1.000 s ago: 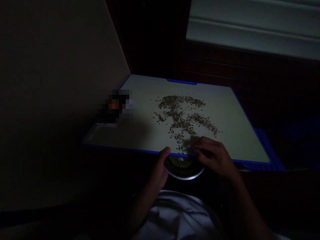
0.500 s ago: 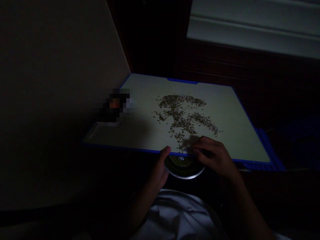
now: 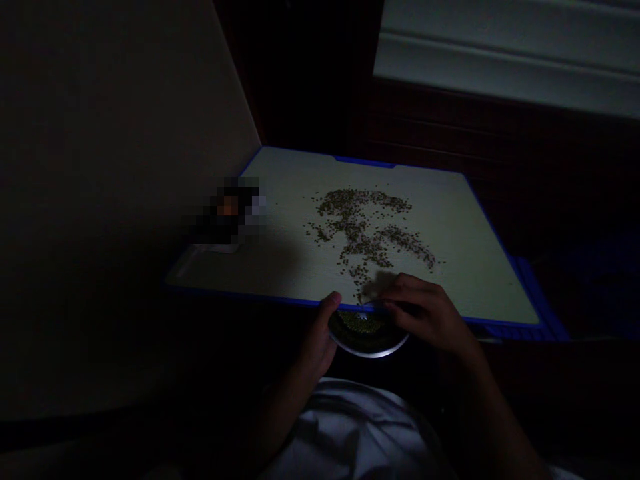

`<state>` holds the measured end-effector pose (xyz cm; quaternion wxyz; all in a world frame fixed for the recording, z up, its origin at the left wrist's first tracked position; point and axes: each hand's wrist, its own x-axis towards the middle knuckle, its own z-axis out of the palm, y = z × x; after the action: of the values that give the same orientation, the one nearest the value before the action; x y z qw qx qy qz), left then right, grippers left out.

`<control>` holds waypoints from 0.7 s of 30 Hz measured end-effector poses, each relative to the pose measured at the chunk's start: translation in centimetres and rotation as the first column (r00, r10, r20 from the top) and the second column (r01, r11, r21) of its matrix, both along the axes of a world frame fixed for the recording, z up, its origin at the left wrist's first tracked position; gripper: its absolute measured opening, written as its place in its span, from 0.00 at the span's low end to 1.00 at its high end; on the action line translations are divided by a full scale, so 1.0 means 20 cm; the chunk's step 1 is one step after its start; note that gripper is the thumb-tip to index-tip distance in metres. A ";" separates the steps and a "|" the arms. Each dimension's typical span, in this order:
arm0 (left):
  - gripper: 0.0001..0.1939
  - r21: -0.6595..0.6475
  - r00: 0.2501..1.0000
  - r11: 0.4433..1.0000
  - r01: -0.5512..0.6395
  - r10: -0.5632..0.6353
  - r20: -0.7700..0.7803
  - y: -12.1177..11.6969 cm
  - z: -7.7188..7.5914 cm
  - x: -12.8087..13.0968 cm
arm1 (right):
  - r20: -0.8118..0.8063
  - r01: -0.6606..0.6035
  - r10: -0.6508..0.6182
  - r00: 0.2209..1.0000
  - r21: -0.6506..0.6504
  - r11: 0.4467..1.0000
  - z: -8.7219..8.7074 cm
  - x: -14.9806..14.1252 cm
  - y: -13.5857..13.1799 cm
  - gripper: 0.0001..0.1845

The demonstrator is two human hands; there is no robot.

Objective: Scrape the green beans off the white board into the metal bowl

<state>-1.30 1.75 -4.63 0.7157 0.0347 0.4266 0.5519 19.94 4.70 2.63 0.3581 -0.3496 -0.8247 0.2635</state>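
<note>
A pale cutting board with a blue rim [image 3: 440,267] lies before me, with a scatter of small green-brown seeds, likely mung beans [image 3: 365,233], across its middle. A shallow metal bowl [image 3: 367,350] sits just below the board's front edge and holds a mound of the same seeds [image 3: 359,325]. My left hand [image 3: 317,337] grips the bowl's left rim. My right hand [image 3: 425,313] curls over the board's front edge above the bowl, its fingertips among the nearest seeds. Whether those fingers hold anything is hidden.
A pixelated dark object with an orange spot [image 3: 227,212] stands at the board's left side. A beige wall [image 3: 125,167] rises on the left, dark panelling [image 3: 475,133] lies behind, and a white sleeve or shirt [image 3: 350,427] shows below.
My right hand has shifted slightly left and toward the bowl. The bowl, my left hand and the seeds on the board look nearly unchanged.
</note>
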 end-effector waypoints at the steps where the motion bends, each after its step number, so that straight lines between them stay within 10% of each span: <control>1: 0.23 0.003 1.000 1.000 0.003 -0.003 0.001 0.00 0.00 0.00 | 0.001 -0.003 0.003 1.000 0.001 1.000 0.00 0.00 0.00 0.08; 21: 0.23 0.051 1.000 0.999 -0.009 0.009 0.010 0.00 0.01 0.01 | 0.033 -0.020 0.019 0.999 0.028 0.999 0.01 -0.04 0.03 0.09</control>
<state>-1.17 1.79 -4.48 0.7141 0.0485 0.4090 0.5661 19.15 5.35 2.74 0.3470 -0.3407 -0.8374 0.2497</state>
